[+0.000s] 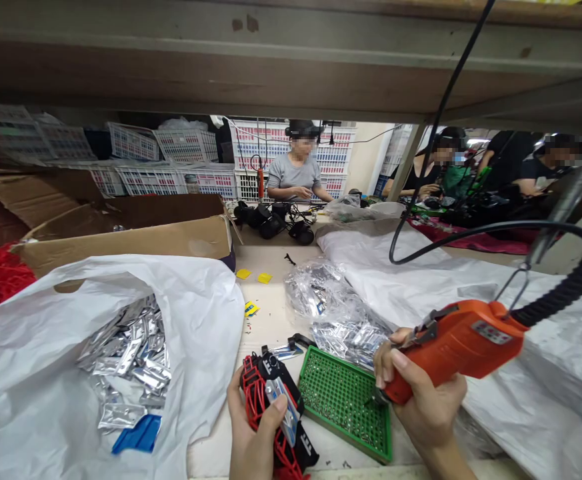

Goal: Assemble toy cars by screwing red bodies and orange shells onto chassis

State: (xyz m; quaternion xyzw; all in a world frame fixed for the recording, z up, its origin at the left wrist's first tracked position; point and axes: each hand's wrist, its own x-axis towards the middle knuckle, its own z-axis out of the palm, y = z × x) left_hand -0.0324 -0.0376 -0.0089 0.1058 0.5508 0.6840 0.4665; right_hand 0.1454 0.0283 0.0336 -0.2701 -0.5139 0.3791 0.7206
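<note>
My left hand [258,427] is closed around a black device with red wire-like parts [254,390]. Its thumb presses a silver and blue metal plate [289,421] against the device's face. My right hand [428,393] grips an orange electric screwdriver [463,343], tilted so its tip points down and left. That tip is over the right side of a green perforated screw tray [343,400], which has many small screws in its holes. Whether the tip touches a screw I cannot tell. Just behind the tray, silver plates [338,339] lie in and around clear plastic.
A white bag [201,293] of silver plates, with a blue scoop [137,435], lies at left before a cardboard box [171,243]. A black cable [441,120] hangs at right. Yellow stickers [264,278] lie mid-table. A person [295,170] sits opposite; an overhead shelf [271,73] crosses above.
</note>
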